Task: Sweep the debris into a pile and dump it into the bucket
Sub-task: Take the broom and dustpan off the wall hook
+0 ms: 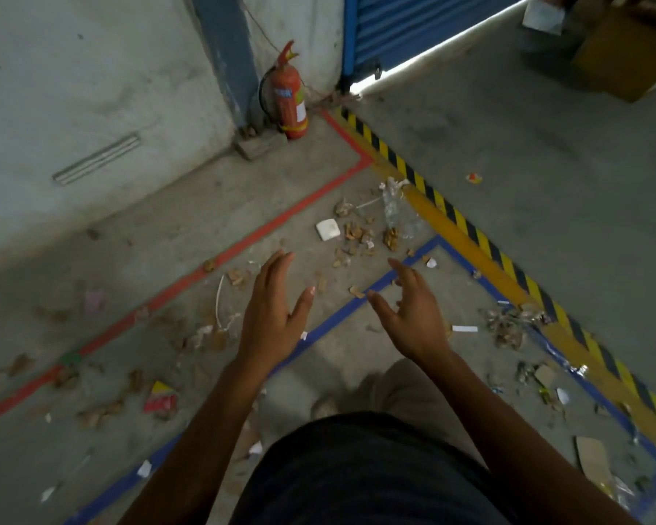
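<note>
Both the left hand (269,320) and the right hand (409,312) hover spread and empty; with no broom or bucket visible, debris (356,233) near the fire extinguisher (286,96) could scatter.

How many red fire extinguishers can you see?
1. The fire extinguisher stands in the corner against the wall, left of the blue shutter. Others could be outside the picture.

Dim, soft-focus wide-angle view; daylight glares beneath the blue shutter (413,28), edges bending and blurring.
</note>
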Available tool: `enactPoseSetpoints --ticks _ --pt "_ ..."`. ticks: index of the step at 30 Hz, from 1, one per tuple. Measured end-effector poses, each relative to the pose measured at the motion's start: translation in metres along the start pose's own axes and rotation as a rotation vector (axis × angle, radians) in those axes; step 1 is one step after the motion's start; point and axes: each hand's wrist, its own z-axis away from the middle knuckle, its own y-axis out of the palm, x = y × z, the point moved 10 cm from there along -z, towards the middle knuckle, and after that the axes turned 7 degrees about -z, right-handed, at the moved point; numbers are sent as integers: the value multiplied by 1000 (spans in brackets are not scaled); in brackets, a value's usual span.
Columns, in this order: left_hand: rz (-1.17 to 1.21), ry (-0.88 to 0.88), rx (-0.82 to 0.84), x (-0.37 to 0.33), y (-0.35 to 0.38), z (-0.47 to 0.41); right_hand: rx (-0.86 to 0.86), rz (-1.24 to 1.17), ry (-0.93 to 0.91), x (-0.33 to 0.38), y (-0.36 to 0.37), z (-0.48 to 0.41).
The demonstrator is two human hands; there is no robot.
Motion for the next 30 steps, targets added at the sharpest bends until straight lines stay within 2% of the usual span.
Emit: enactPoseSetpoints --ticks 11,14,20,30 --pt "30 -128 -45 34 57 -253 -20 -94 -38 -4 -14 -296" --pt "39 -85 -97 18 51 -330 3 -125 -47 9 -26 -379" --pt "-43 -41 -261 -2 16 -489 28 -161 -234 86 -50 -531" --pt "-100 133 -498 -41 -77 -720 -80 -277 -565 241 -86 -746"
